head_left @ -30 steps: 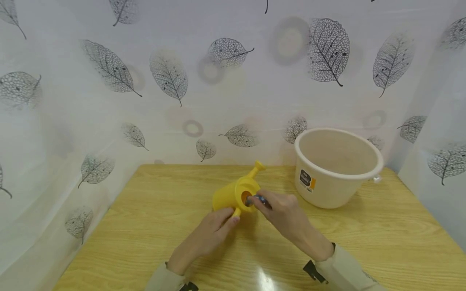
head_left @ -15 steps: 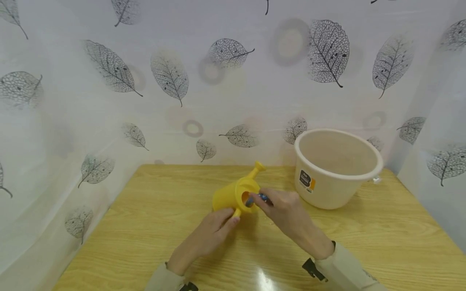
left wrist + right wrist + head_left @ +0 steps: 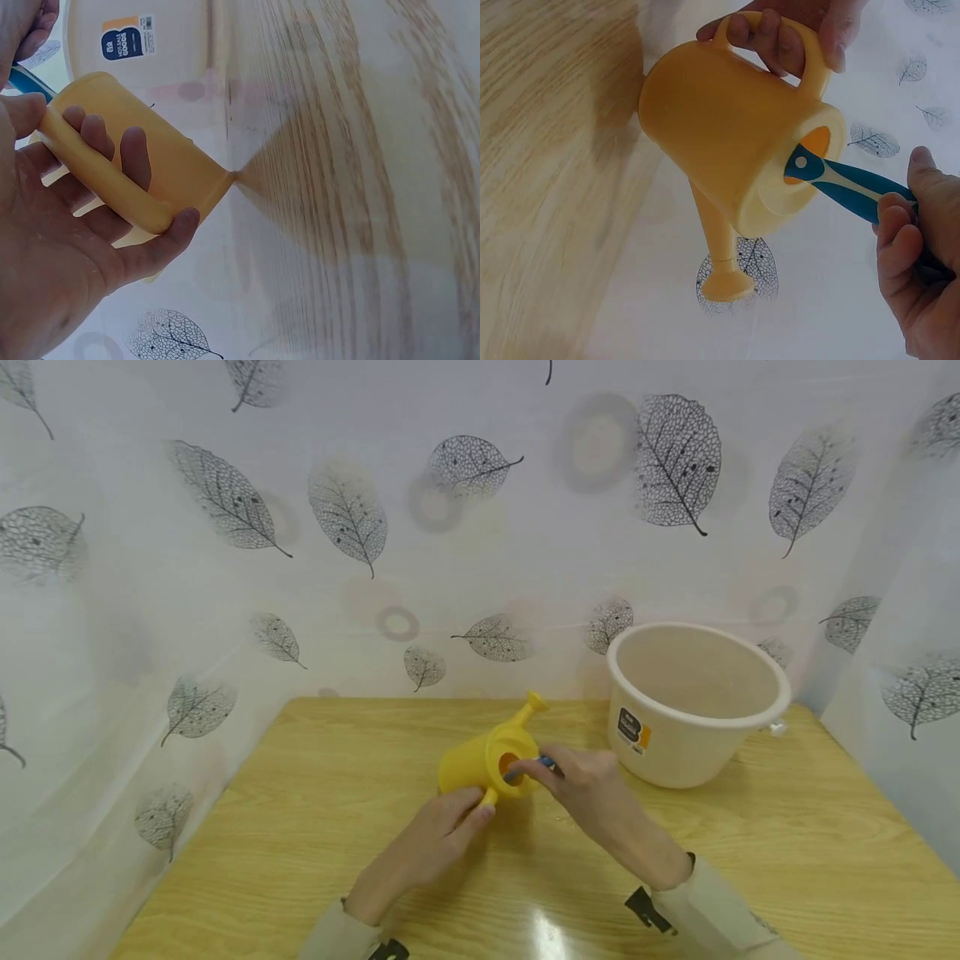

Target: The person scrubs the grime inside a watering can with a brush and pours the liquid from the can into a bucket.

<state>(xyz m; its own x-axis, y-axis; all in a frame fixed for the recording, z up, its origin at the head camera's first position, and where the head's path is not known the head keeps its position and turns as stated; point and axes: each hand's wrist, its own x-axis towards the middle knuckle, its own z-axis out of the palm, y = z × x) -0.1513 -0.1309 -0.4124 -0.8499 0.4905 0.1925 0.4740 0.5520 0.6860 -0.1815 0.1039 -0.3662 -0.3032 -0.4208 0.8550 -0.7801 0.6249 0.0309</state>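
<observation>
Both hands grasp firmly: the left hand (image 3: 423, 839) has its fingers curled through the loop of a yellow handle (image 3: 101, 176), while the right hand (image 3: 596, 802) pinches a blue-and-white tool (image 3: 866, 187) between thumb and curled fingers.

Behind everything hangs a pale backdrop (image 3: 487, 568) printed with dark skeleton leaves. Next in size comes the wood-grain table (image 3: 337, 768), with a bright reflection near its front edge. On its far right side stands a cream tub (image 3: 678, 752), upright, well apart from the left hand and just behind the right one; a black, white and orange label (image 3: 634, 732) faces forward and left on its wall.

Left of the tub, near the middle of the table, is the yellow watering can (image 3: 467, 763). It is tilted, an edge of its base meeting the wood, its mouth turned toward the person and slightly right. The spout (image 3: 519, 718) points up and toward the back. Smallest is the tool, whose far end, marked by a pale round spot, reaches into the can's round opening (image 3: 816, 142); whatever lies deeper is hidden.

Compared with half a second ago, the tool has turned and shows a thinner blue strip at the opening in the head view. Can, tub and left hand remain practically where they were.
</observation>
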